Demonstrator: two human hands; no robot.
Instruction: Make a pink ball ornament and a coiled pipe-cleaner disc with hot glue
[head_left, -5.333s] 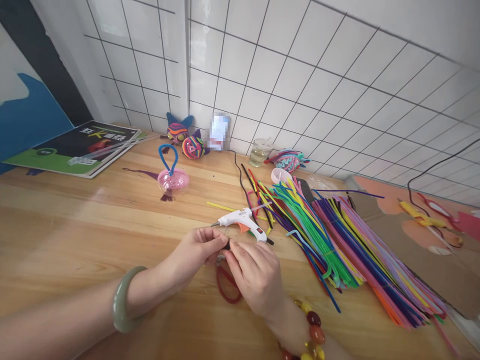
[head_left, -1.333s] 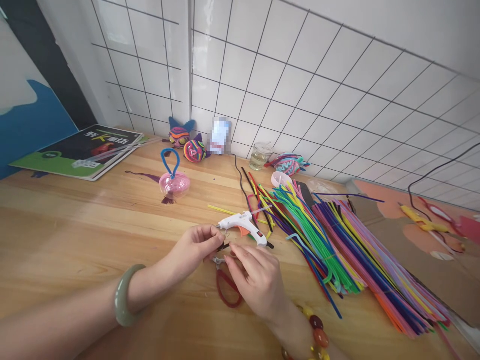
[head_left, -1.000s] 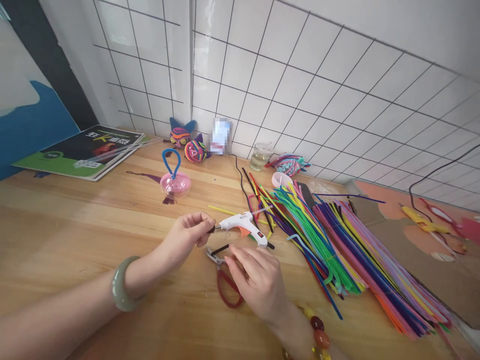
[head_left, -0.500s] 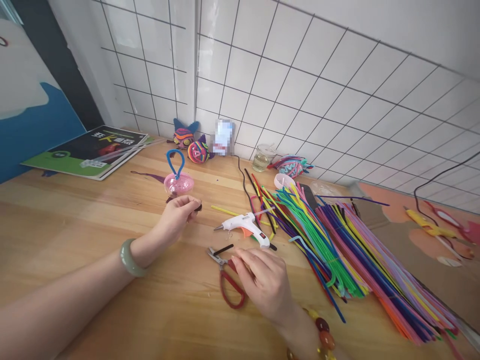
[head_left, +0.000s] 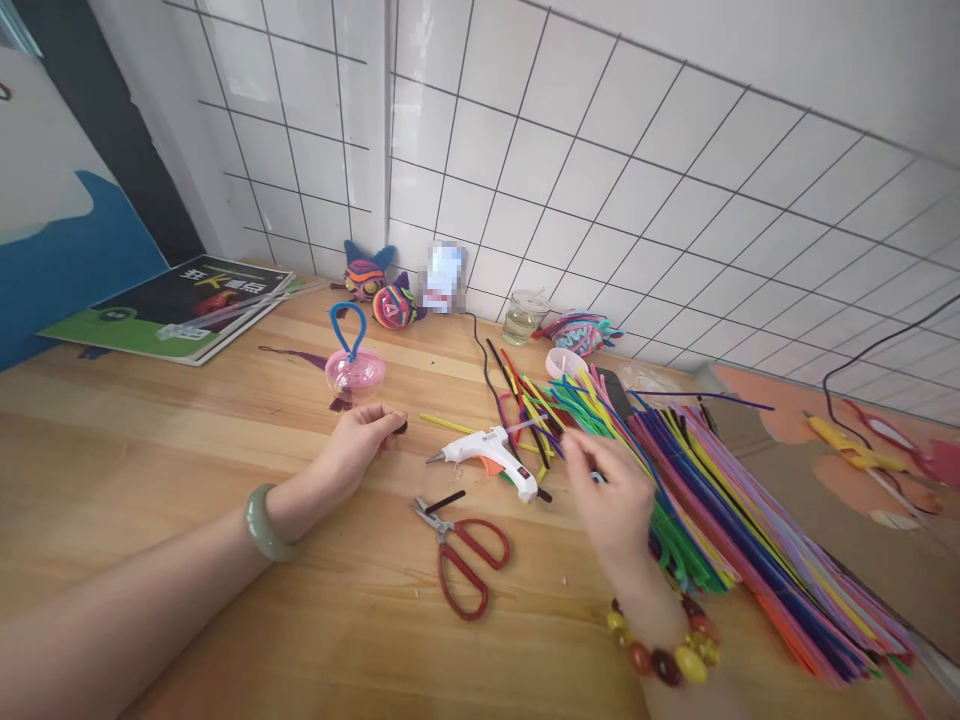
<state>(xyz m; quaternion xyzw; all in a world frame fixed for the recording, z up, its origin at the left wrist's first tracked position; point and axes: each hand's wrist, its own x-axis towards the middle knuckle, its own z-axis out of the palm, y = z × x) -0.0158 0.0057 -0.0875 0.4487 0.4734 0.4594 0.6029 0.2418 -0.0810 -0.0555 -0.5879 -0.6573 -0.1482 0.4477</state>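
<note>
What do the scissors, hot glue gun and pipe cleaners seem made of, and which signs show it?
Scissors: grey blades, probably steel, given their sheen; red handles look like smooth plastic.
Hot glue gun: white body, likely plastic, smooth and evenly coloured; the grey nozzle appears metal.
Pipe cleaners: probably synthetic fuzz, matte and soft-edged; any wire core is hidden.

On the table (head_left: pixel 337 640), scissors (head_left: pixel 442 532) lie near, a strip (head_left: pixel 445 502) by their blades, the glue gun (head_left: pixel 480 448) just beyond. The left hand (head_left: pixel 360 440) is left of the gun, a ball (head_left: pixel 354 372) behind it; the right hand (head_left: pixel 611 490) is right, beside the pipe cleaners (head_left: pixel 720 500). Far back — left to right — stand two figures (head_left: pixel 367 275), the phone (head_left: pixel 443 277) and the jar (head_left: pixel 523 318).
</note>
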